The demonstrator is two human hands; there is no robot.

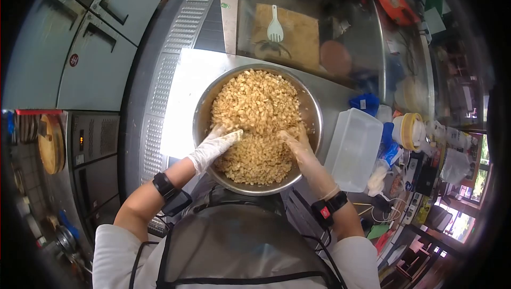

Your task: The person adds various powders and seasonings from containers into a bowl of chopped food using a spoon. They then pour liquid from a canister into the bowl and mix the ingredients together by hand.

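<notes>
A wide steel bowl holds a heap of small, pale golden-brown chopped pieces; the frame does not show exactly what food they are. At the left side of the heap, my left hand, in a white glove, has its thumb stretched away from the fingers. Opposite it, my right hand, in a thin see-through glove, dips into the pieces along the right wall. Both hands have thumb and fingers apart, with some fingertips buried in the pieces. A slight furrow crosses the heap between them.
The bowl stands on a steel table. To its right is a translucent plastic tub. Beyond the table lie a wooden board and a white slotted spoon. Grey cabinets stand left, and clutter fills the right side.
</notes>
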